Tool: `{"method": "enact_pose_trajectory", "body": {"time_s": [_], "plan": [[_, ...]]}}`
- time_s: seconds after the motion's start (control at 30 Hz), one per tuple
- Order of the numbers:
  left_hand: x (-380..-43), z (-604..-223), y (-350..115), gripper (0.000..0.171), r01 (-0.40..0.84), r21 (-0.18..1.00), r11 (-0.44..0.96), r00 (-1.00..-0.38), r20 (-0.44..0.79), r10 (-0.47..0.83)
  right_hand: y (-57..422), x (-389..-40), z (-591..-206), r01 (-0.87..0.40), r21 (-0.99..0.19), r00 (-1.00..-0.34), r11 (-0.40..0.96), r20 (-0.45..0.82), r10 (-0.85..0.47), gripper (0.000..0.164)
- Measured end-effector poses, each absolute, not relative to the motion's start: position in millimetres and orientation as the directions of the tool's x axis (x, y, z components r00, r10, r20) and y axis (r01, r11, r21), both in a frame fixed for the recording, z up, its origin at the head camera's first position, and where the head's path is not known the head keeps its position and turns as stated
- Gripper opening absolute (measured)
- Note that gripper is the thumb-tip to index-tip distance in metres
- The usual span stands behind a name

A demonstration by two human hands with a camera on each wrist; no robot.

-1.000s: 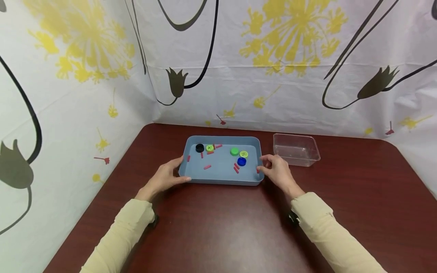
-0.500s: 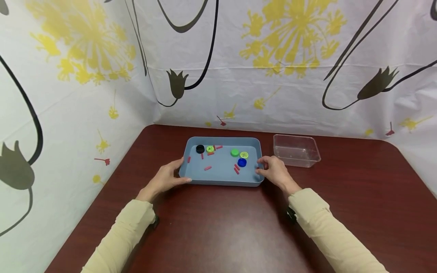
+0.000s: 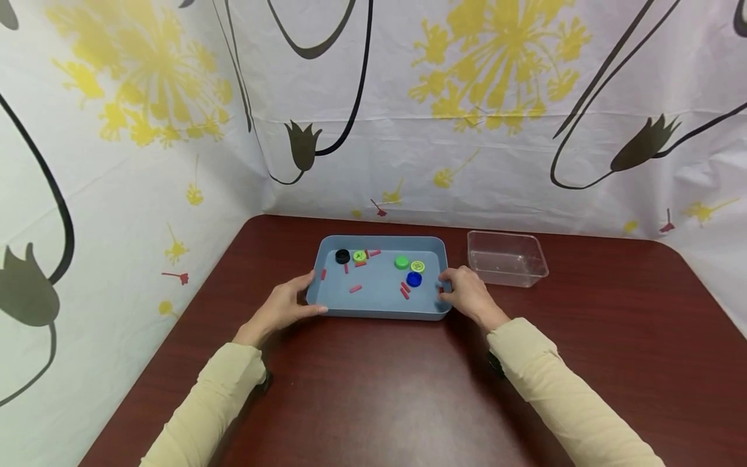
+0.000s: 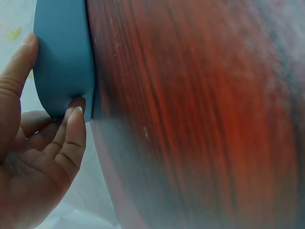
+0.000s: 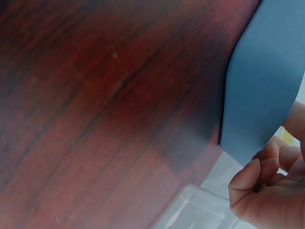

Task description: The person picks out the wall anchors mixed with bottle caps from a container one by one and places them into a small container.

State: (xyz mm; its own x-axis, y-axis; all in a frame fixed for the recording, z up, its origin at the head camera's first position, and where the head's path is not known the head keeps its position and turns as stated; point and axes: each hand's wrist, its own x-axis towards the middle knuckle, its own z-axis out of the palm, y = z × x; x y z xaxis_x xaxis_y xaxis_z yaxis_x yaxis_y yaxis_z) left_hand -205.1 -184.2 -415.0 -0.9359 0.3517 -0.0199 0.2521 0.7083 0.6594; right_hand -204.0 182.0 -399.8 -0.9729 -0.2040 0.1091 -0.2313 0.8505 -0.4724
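Note:
A shallow blue tray (image 3: pixel 373 292) lies on the table. At its left end my left hand (image 3: pixel 281 303) grips the corner, thumb along the front rim and fingers at the end wall. In the left wrist view, the fingers curl against the tray wall (image 4: pixel 64 52). My right hand (image 3: pixel 469 293) reaches over the right rim, thumb and forefinger inside the tray near a small red stick (image 3: pixel 441 290); whether they pinch it is unclear. In the right wrist view, the other fingers curl by the tray's outer wall (image 5: pixel 262 76), and the thumb and forefinger tips are not clearly seen.
Inside the tray lie a black cap (image 3: pixel 342 257), yellow-green caps (image 3: pixel 417 266), a green cap (image 3: pixel 401 262), a blue cap (image 3: pixel 414 279) and several red sticks (image 3: pixel 356 288). Behind my right hand stands a clear plastic container (image 3: pixel 506 259). A patterned cloth (image 3: pixel 373 188) borders the table.
My right hand has moved slightly left, its fingertips closing in around the red stick at the tray's right end. My left hand and the tray have stayed in place.

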Motion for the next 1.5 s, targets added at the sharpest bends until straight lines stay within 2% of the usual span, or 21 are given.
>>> {"method": "enact_pose_trajectory", "body": {"time_s": [0.27, 0.83, 1.2, 1.5], "plan": [[-205, -415, -184, 0.093, 0.237, 0.677, 0.697, -0.937, -0.029, 0.347, 179, -203, -397, -0.232, -0.408, -0.973, 0.883, 0.082, -0.218, 0.031], [-204, -414, -184, 0.092, 0.24, 0.671, 0.701, -0.939, -0.023, 0.343, 180, -204, -395, -0.24, -0.399, -0.97, 0.885, 0.066, -0.233, 0.032], [-203, -414, -184, 0.092, 0.233, 0.674, 0.701, -0.94, -0.028, 0.34, 175, -207, -390, -0.182, -0.29, -0.978, 0.94, -0.048, -0.204, 0.033], [-203, -414, -185, 0.092, 0.234, 0.673, 0.702, -0.94, -0.026, 0.339, 173, -211, -389, -0.174, -0.264, -0.978, 0.949, -0.067, -0.198, 0.029]]}}
